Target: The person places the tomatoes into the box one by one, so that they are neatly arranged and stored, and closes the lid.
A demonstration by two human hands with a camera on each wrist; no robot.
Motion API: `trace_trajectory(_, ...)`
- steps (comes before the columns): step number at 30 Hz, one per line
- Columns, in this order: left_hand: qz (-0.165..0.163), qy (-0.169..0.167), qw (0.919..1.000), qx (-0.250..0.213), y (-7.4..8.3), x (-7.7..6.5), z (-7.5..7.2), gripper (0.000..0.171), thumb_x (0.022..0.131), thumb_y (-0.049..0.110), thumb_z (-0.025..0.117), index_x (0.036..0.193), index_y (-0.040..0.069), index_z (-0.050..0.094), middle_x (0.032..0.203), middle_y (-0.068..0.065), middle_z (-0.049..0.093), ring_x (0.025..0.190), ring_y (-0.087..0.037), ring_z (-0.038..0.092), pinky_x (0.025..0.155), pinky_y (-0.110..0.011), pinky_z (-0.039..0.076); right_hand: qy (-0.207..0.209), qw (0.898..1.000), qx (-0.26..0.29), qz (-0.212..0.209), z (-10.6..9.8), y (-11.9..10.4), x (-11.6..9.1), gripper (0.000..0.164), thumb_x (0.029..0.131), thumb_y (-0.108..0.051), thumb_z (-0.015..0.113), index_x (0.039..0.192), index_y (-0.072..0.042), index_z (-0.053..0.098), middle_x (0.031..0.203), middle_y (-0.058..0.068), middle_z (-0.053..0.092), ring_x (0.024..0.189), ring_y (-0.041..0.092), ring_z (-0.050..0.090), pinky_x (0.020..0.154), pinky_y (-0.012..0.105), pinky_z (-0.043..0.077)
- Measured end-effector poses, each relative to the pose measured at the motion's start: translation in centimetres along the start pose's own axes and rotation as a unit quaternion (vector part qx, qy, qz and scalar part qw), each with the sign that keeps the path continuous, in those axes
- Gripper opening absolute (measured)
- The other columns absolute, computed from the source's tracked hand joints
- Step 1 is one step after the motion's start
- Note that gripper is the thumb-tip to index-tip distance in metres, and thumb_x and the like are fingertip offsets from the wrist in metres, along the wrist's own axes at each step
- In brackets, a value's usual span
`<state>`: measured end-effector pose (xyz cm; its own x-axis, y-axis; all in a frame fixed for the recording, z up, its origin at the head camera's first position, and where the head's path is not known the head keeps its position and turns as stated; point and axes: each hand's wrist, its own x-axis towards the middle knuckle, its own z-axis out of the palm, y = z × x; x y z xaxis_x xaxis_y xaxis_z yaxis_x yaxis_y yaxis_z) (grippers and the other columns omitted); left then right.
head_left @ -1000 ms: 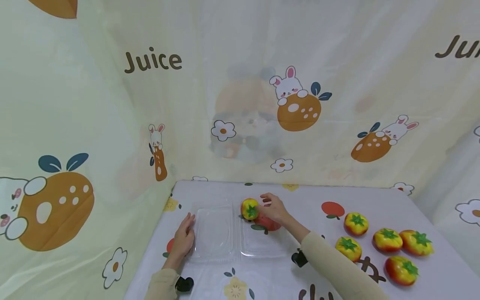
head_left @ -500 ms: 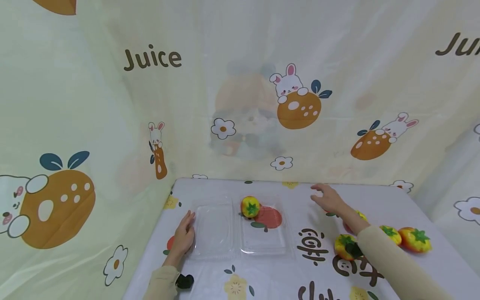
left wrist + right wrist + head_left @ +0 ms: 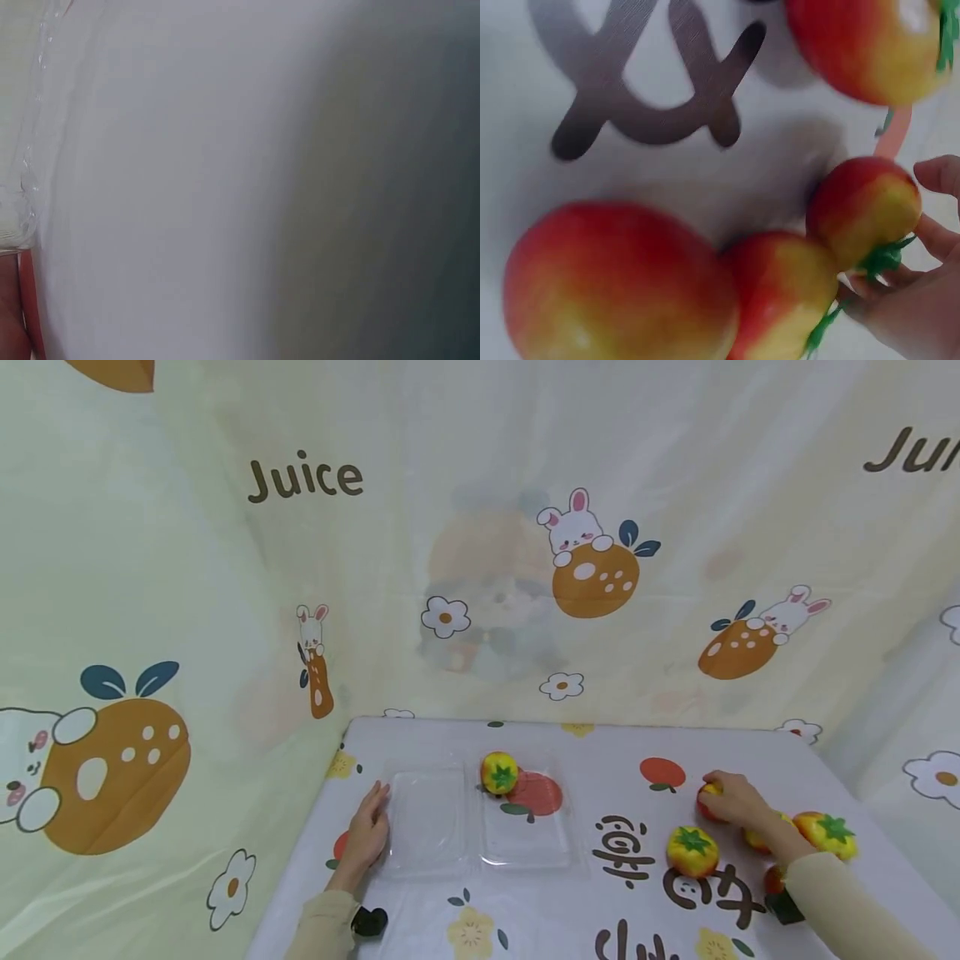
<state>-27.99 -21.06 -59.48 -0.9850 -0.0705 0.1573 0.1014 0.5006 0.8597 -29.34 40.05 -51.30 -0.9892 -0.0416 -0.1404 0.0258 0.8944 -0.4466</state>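
Note:
My left hand [image 3: 367, 833], fingers extended, rests along the left edge of a clear plastic clamshell box [image 3: 429, 827] that lies unfolded on the table. In the right half of the box, at its far left corner, sits a red-and-yellow persimmon [image 3: 499, 773] with a green leafy top. On the right, my right hand [image 3: 738, 803] is down over another persimmon [image 3: 864, 214], its fingers curled around the fruit's leafy side in the right wrist view. The left wrist view shows mostly white cloth and a strip of the box's edge [image 3: 30, 172].
Several more persimmons lie around my right hand: one to its near left [image 3: 692, 852], one at far right [image 3: 827, 835], others partly hidden under the right forearm. A printed white cloth [image 3: 555, 910] covers the table. Patterned curtains [image 3: 480, 460] hang behind and at both sides.
My right hand has moved right, away from the persimmon in the box, and come down onto another persimmon on the table. The left hand has stayed by the box.

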Motion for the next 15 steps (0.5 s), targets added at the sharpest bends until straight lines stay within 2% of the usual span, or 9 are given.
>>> trace_trajectory(4,-0.006,0.004,1.0000,-0.001,0.2,0.1,-0.1,0.052,0.094,-0.003,0.043,0.146,0.000,0.045,0.159,-0.017,0.029,0.146,-0.038,0.024,0.117,-0.055,0.022,-0.025,0.999,0.030,0.000,-1.0,0.9,-0.6,0.058,0.096,-0.024,0.056,0.133,0.018,0.041,0.125,0.043,0.042,0.109,0.054,0.043,0.097,0.069,0.038)
trace_trajectory(7,-0.007,0.001,1.0000,-0.003,0.2,0.2,-0.1,0.051,0.095,-0.002,0.042,0.147,0.001,0.044,0.160,-0.016,0.028,0.147,-0.037,0.023,0.117,-0.054,0.022,-0.044,0.999,0.030,0.000,-1.5,1.0,-0.6,0.064,0.096,-0.030,0.057,0.135,0.017,0.038,0.128,0.044,0.037,0.113,0.058,0.039,0.096,0.070,0.037)
trace_trajectory(11,-0.010,-0.002,0.9999,-0.011,0.2,0.2,0.0,0.051,0.096,-0.003,0.042,0.147,0.001,0.044,0.160,-0.016,0.028,0.146,-0.036,0.024,0.116,-0.052,0.024,-0.056,0.998,0.033,0.024,-1.6,1.2,-0.4,0.077,0.091,-0.040,0.065,0.138,0.015,0.036,0.127,0.043,0.038,0.111,0.056,0.041,0.094,0.067,0.042)
trace_trajectory(15,-0.008,-0.003,0.9998,-0.015,0.1,0.1,0.2,0.051,0.095,-0.005,0.042,0.146,0.000,0.044,0.159,-0.017,0.028,0.146,-0.037,0.026,0.116,-0.051,0.025,-0.046,0.997,0.039,0.050,-1.0,1.5,-0.1,0.089,0.082,-0.049,0.074,0.134,0.013,0.039,0.122,0.040,0.045,0.106,0.051,0.046,0.091,0.062,0.046)
